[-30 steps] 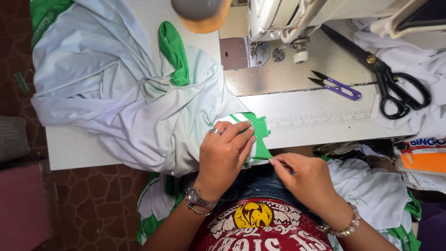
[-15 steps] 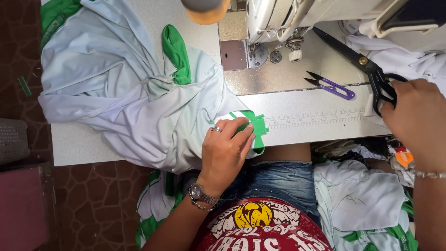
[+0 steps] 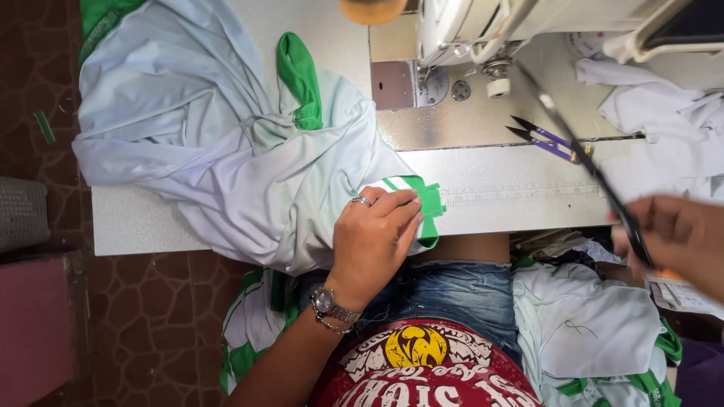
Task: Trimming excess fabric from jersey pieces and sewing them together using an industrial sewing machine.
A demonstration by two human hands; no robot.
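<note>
A pale blue-white garment with green trim (image 3: 226,143) lies bunched across the sewing table (image 3: 136,218). My left hand (image 3: 373,237), with a ring and a wristwatch, presses flat on the garment's green-and-white edge piece (image 3: 426,203) at the table's front edge. My right hand (image 3: 675,237), blurred at the right, grips the handles of long black scissors (image 3: 584,162), which are lifted off the table with the blades pointing up toward the sewing machine (image 3: 467,34).
Small purple thread snips (image 3: 547,137) lie on the metal machine bed (image 3: 452,124). White fabric is piled at the right (image 3: 664,113). More white and green pieces lie on my lap and right side (image 3: 596,332). A grey basket (image 3: 23,211) stands on the brown floor at the left.
My right hand left the green edge piece, reached right to the black scissors, picked them up and now carries them back leftward. My left hand stayed pressed on the fabric.
</note>
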